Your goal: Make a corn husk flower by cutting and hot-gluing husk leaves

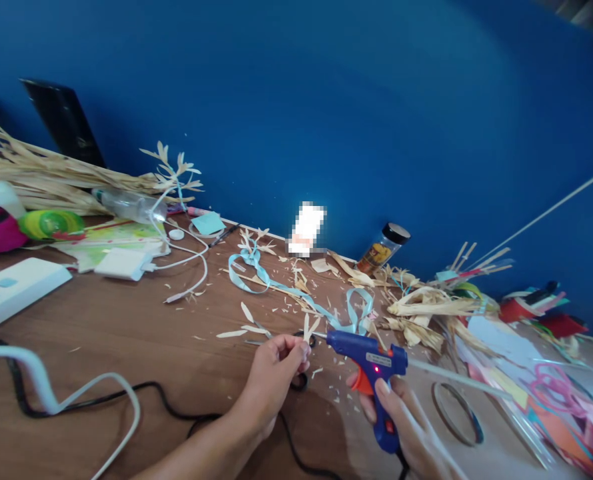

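Observation:
My left hand (280, 363) pinches a small piece of pale dried husk cut like petals (310, 328) between thumb and fingertips. Wrapped round the handle of a blue hot glue gun (366, 350) is my right hand (401, 407), with fingers by its orange trigger. The gun's nozzle points left, close to the petal piece; whether they touch I cannot tell. A glue stick (459, 379) juts from the gun's back, and a small red light glows on its side. Loose husk petals (247, 328) and a light blue ribbon (296, 292) lie just beyond my hands.
A white power strip (19, 293), cables and a charger (122, 264) are on the left. Dried husks (51, 170) and a plastic bottle (129, 203) lie behind them. A jar with a black lid (384, 249) leans near the blue wall. A tape roll (457, 413) lies at right.

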`<action>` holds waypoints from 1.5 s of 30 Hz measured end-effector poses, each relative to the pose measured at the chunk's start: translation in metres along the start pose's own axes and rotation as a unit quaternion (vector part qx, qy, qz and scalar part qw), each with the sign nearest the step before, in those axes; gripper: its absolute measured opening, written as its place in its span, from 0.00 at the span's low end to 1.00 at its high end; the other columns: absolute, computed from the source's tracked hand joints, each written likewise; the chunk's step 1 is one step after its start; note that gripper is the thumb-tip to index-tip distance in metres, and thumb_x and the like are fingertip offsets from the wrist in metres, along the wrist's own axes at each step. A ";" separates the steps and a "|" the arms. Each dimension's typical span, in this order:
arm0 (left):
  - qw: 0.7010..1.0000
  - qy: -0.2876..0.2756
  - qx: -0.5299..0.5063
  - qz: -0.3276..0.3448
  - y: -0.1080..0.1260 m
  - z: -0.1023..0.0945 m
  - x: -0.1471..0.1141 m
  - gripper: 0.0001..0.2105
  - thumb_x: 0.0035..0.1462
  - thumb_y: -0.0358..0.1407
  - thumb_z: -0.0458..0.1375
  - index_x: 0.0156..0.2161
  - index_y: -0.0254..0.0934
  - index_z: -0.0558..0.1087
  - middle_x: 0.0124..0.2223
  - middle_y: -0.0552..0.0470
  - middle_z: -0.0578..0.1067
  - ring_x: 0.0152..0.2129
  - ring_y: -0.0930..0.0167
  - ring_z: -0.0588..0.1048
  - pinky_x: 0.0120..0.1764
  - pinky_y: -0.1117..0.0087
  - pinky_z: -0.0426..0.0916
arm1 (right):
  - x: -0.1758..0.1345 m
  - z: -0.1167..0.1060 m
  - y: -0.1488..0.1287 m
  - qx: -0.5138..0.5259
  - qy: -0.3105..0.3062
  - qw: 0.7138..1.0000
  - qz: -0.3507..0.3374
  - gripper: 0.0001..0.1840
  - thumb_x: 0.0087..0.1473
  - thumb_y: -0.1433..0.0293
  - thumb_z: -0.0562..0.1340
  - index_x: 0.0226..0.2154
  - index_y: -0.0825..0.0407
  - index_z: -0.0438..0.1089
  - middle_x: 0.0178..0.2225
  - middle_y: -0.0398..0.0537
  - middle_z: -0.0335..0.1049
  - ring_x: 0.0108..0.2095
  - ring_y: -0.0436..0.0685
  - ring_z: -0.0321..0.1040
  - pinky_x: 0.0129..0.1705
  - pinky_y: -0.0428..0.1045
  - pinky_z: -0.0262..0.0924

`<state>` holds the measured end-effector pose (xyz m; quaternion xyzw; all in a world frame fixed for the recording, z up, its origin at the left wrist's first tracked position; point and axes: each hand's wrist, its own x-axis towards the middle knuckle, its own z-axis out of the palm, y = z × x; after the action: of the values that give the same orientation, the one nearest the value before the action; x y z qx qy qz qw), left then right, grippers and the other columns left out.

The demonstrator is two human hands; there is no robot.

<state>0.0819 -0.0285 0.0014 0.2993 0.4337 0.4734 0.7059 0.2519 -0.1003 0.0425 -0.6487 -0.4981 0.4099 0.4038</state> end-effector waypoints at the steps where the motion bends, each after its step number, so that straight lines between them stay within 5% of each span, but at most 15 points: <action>1: 1.000 -0.002 0.001 0.000 0.000 0.000 0.000 0.09 0.45 0.38 0.61 0.26 0.33 0.69 0.23 0.55 0.69 0.20 0.77 0.66 0.28 0.74 0.63 | -0.001 0.000 -0.002 -0.008 0.009 1.000 0.007 0.23 0.51 0.51 0.54 0.32 0.54 0.69 0.19 0.43 0.62 0.20 0.49 0.55 0.22 0.44 0.51; 18: 0.998 -0.007 0.056 0.013 0.002 0.000 -0.001 0.09 0.46 0.38 0.59 0.25 0.33 0.68 0.21 0.56 0.68 0.19 0.77 0.65 0.24 0.77 0.59 | -0.006 -0.001 -0.011 -0.078 0.045 0.996 -0.001 0.25 0.47 0.48 0.56 0.32 0.53 0.71 0.23 0.45 0.66 0.25 0.53 0.63 0.29 0.47 0.60; 45: 0.996 -0.001 0.070 0.047 0.002 -0.001 -0.002 0.08 0.46 0.37 0.58 0.23 0.34 0.69 0.19 0.57 0.67 0.17 0.77 0.63 0.22 0.77 0.56 | -0.004 -0.005 -0.002 -0.169 0.045 0.984 -0.021 0.22 0.50 0.50 0.53 0.27 0.53 0.66 0.20 0.44 0.63 0.23 0.53 0.59 0.23 0.47 0.54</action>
<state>0.0799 -0.0296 0.0032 0.3688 0.4500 0.4743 0.6607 0.2557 -0.1041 0.0462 -0.7147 -0.5551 0.2818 0.3189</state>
